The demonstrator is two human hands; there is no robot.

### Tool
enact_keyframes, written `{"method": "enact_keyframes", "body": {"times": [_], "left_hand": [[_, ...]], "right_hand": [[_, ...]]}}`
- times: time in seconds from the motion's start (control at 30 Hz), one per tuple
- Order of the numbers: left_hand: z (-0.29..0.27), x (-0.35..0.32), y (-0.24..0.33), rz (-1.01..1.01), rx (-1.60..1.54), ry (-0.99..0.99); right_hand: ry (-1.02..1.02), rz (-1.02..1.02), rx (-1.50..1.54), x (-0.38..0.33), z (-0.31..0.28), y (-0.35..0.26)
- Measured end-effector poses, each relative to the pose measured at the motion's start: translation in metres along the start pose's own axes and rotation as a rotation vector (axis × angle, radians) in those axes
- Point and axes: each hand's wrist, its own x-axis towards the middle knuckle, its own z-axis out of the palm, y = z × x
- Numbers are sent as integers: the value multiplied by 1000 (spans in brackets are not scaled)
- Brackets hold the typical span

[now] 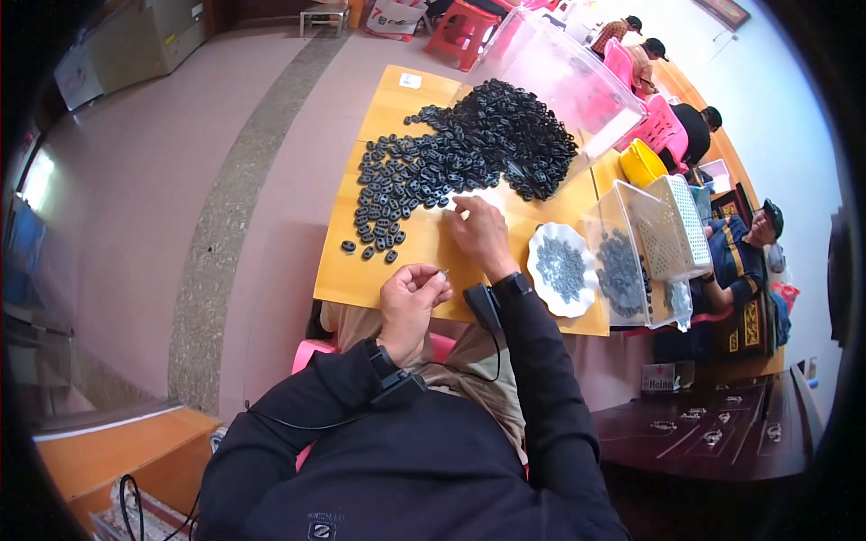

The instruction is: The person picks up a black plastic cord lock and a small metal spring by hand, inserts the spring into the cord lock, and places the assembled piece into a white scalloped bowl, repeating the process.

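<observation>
Near the table's front edge, my left hand [417, 296] is closed in a pinch on a small dark piece [443, 271], too small to make out. My right hand [483, 234] reaches over the table at the near edge of a large heap of black oval pieces with two holes [496, 135]. Its fingers are bent and a little apart, with nothing visible between them. A white patch [490, 195] shows beside its fingertips. Loose black oval pieces [379, 227] spread to the left of the hands. Right of my right hand stands a white scalloped dish [538, 287] holding small grey parts.
A clear plastic box [622, 311] with dark parts stands right of the dish, beside a white perforated basket [678, 225]. Behind are a yellow bowl [642, 164] and a large clear bin [577, 68]. Co-workers sit along the right. A red stool [462, 34] stands at the back.
</observation>
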Motion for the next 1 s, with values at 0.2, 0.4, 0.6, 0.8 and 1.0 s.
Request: {"method": "enact_keyframes", "body": {"times": [0.2,0.4,0.6,0.8,1.0], "left_hand": [[0,4,2,0,-15,17],[0,4,1,-6,-9,22],[-2,5,0,0,-19,12],[-3,5,0,-8,3,-4],[-2,4,1,-1,-26,18]], "right_hand": [[-54,57,-181,17,11,-7],[-129,108,-157,13,5,-2],[-159,34,-89,-1,-2,9],[-129,5,-2,-4,-3,10],[-133,7,-124,3,4,-8]]}}
